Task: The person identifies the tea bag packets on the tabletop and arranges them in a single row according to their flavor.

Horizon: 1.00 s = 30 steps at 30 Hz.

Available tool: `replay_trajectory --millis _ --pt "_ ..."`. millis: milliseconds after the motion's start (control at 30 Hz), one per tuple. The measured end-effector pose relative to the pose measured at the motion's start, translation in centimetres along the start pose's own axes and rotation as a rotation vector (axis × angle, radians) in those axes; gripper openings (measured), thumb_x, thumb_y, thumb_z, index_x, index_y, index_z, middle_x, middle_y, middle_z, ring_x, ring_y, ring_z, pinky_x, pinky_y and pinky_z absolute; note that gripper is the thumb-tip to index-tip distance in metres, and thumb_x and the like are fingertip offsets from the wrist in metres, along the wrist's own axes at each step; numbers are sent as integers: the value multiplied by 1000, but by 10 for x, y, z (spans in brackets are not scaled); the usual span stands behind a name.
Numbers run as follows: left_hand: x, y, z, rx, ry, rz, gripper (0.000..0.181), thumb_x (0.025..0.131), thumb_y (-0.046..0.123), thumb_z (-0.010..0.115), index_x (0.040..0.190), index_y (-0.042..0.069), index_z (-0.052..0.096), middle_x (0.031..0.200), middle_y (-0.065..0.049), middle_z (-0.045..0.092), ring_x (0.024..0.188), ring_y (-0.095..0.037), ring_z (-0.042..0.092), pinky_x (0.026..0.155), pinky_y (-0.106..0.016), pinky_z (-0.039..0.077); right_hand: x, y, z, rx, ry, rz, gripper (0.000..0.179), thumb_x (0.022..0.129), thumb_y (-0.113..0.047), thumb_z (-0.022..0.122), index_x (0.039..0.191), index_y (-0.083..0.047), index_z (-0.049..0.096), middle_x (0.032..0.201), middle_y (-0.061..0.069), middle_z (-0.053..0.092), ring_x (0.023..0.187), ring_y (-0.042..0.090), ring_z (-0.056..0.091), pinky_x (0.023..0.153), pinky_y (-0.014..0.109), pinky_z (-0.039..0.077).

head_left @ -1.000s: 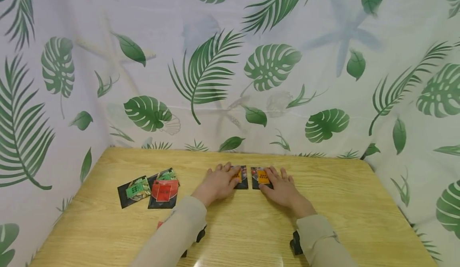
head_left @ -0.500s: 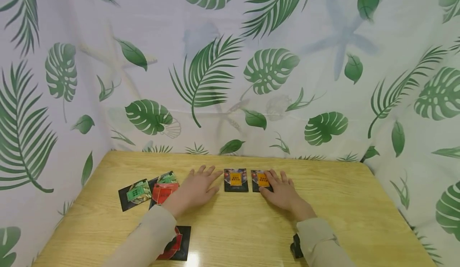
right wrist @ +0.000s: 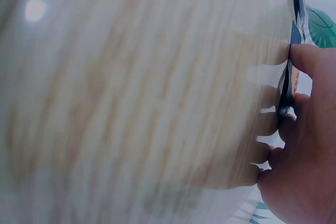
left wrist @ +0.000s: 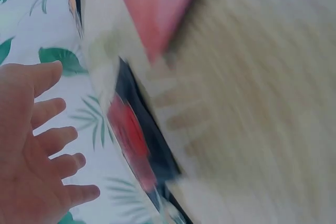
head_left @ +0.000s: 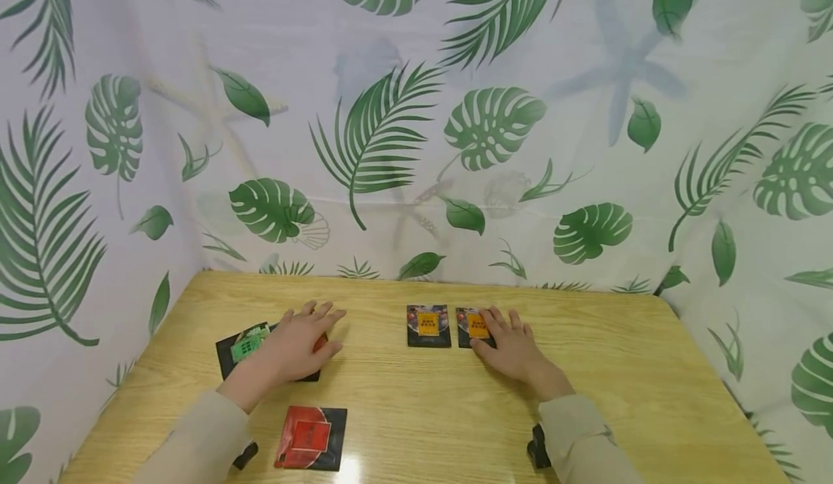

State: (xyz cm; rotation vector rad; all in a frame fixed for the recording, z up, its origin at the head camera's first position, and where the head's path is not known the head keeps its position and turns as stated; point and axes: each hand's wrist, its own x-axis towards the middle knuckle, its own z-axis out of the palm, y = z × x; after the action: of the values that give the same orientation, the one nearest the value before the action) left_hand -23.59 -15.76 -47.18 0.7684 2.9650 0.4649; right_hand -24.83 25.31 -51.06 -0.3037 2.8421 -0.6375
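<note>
Orange-labelled black sachet [head_left: 465, 332]: under right hand [head_left: 514, 350], fingers spread; printed top faces away, long axis foreshortened. Left hand [head_left: 294, 343]: spread, now farther left, partly hiding green-labelled sachet [head_left: 247, 345].

Flat black packet with an orange label [head_left: 471, 329] lying face-up, right of centre ahead; wrist view catches a blurred flat red-and-black packet [left wrist: 140, 132] left of centre!

"Obscured?"
"A flat red-and-black packet [head_left: 312, 376], mostly hidden by the left hand [head_left: 298, 343]; a black, orange-labelled packet [head_left: 476, 323], partly covered by the right hand [head_left: 515, 350] — lettering illegibly small."
"Left-wrist view?"
"A flat, glossy red packet [left wrist: 163, 3] — blurred, cut off above."
</note>
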Motion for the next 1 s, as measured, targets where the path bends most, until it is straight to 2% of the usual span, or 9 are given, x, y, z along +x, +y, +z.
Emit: replay_trajectory --millis 200,433,667,1000 --pt "-24 -21 -6 -41 -4 -37 59 106 39 64 157 11 52 163 -26 44 152 -56 35 116 -81 26 4 9 5 22 14 -17 79 109 -52 47 168 -5 23 174 26 14 159 59 -3 123 78 0" --pt "-42 -39 -8 6 5 -67 65 100 41 72 156 13 54 160 -26 48 149 -57 39 114 -83 28 4 9 3 8 21 -24 78 110 -48 49 167 -2 23 174 28 15 158 60 -2 122 80 1" --pt "-48 -43 -9 35 -36 -95 71 97 43 74 156 11 53 161 -25 47 149 -58 38 114 -83 27 -1 -1 -2 -22 -2 3 75 111 -45 48 168 -3 23 174 27 14 159 59 -1 123 79 3" --pt "-47 -37 1 58 -63 -50 69 98 42 71 157 11 51 159 -20 52 152 -52 38 115 -83 25 -1 -2 1 -21 2 5 75 111 -45 49 168 -3 24 174 27 15 159 58 0 123 79 3"
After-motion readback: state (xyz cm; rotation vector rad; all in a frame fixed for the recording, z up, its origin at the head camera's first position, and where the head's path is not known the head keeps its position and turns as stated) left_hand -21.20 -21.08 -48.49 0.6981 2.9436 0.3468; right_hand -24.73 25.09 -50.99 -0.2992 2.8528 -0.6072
